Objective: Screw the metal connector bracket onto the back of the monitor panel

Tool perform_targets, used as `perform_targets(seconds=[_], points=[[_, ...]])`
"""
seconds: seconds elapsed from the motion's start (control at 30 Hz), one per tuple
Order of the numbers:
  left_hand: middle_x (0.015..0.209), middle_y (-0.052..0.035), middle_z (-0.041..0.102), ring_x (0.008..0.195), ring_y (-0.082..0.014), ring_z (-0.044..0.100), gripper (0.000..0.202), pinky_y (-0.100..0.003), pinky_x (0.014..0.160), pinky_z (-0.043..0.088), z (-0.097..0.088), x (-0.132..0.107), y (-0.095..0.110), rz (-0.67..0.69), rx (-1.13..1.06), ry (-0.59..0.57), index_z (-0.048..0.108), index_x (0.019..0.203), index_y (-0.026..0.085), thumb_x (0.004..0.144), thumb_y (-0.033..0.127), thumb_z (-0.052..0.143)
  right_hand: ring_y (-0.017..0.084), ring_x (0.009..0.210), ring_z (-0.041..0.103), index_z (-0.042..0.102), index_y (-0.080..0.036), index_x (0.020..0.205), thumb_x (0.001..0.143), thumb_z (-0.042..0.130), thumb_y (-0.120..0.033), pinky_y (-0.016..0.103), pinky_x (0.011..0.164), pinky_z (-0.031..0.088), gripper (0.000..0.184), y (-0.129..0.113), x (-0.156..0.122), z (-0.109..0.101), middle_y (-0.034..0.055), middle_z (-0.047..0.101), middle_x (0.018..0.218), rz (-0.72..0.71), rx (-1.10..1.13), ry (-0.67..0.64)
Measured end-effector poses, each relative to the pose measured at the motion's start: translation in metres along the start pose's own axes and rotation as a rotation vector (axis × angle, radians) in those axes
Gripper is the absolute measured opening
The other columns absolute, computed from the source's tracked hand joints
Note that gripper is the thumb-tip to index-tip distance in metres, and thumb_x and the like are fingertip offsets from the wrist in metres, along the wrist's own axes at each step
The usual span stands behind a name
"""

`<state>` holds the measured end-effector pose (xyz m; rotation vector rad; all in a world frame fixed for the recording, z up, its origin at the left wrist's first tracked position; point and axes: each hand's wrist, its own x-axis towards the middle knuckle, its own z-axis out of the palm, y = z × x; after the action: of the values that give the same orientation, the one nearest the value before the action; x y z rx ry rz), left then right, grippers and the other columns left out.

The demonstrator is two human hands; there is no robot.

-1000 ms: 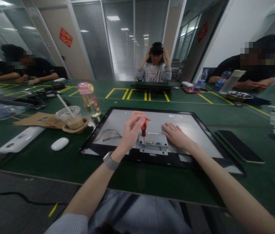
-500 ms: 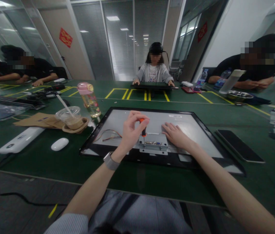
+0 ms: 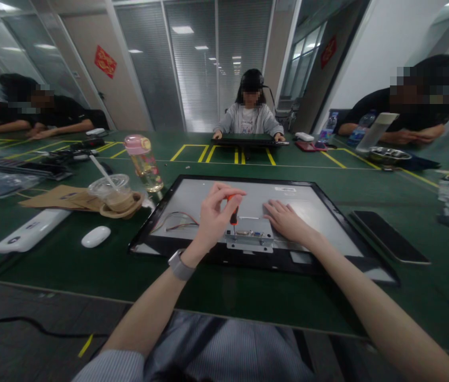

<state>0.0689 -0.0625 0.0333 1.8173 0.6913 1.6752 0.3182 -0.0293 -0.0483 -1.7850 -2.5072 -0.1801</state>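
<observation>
A flat display panel [image 3: 224,192] lies back side up on the green table, framed in black. My left hand [image 3: 215,215] grips an orange and black screwdriver [image 3: 234,211] held upright. Its shaft points down at the left part of a metal bracket [image 3: 249,242] with video ports, near the panel's front edge. Whether the tip sits in a screw is too small to tell. My right hand [image 3: 285,218] rests flat on the panel just right of the bracket, fingers spread. Thin coloured wires [image 3: 180,220] lie on the panel left of my left hand.
To the left are a white mouse [image 3: 96,236], a white power strip [image 3: 31,231], a plastic cup [image 3: 113,192] and a pink-lidded bottle [image 3: 143,162]. A black phone [image 3: 390,237] lies at the right. Across the table a person [image 3: 249,111] holds another dark panel.
Both hands hold nearly the same place, the left one still around the screwdriver. The whole view has shifted very slightly.
</observation>
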Motion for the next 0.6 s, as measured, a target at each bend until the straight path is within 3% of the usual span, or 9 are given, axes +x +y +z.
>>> perform_targets(seconds=[0.17,0.37,0.5,0.6], points=[[0.081,-0.0031,0.062,0.071,-0.0123,0.055,0.029,-0.027,0.070,0.049,0.0003,-0.0010,-0.0011,-0.086,-0.076,-0.017,0.069,0.102,0.019,0.102,0.028,0.042,0.038,0.143,0.039,0.044,-0.012,0.148,0.103,0.027,-0.038,0.058,0.111,0.037,0.054,0.0014,0.0001,0.0000,0.0208,0.043,0.155,0.000,0.010,-0.012],[0.090,-0.0033,0.057,0.084,-0.0147,0.056,0.010,-0.030,0.080,0.050,-0.0003,0.0001,-0.0035,0.004,0.047,0.032,0.072,0.085,0.021,0.088,0.028,0.067,0.038,0.142,0.040,0.045,-0.011,0.147,0.103,0.027,-0.036,0.057,0.111,0.038,0.053,-0.0007,-0.0001,-0.0034,0.0207,0.043,0.155,0.000,-0.005,-0.009],[0.083,-0.0033,0.061,0.079,-0.0143,0.058,0.024,-0.029,0.077,0.050,-0.0002,-0.0003,-0.0015,-0.065,-0.047,-0.012,0.071,0.098,0.021,0.099,0.028,0.049,0.038,0.143,0.038,0.043,-0.010,0.148,0.103,0.026,-0.038,0.058,0.111,0.038,0.056,0.0000,-0.0008,-0.0044,0.0216,0.042,0.156,-0.005,0.025,-0.020],[0.073,-0.0026,0.059,0.074,-0.0151,0.058,0.030,-0.030,0.073,0.050,-0.0001,-0.0003,-0.0004,-0.097,-0.096,-0.018,0.071,0.095,0.020,0.101,0.031,0.044,0.037,0.144,0.038,0.042,-0.014,0.149,0.103,0.025,-0.040,0.058,0.111,0.037,0.056,0.0015,-0.0006,-0.0026,0.0202,0.043,0.155,-0.003,0.034,-0.015]])
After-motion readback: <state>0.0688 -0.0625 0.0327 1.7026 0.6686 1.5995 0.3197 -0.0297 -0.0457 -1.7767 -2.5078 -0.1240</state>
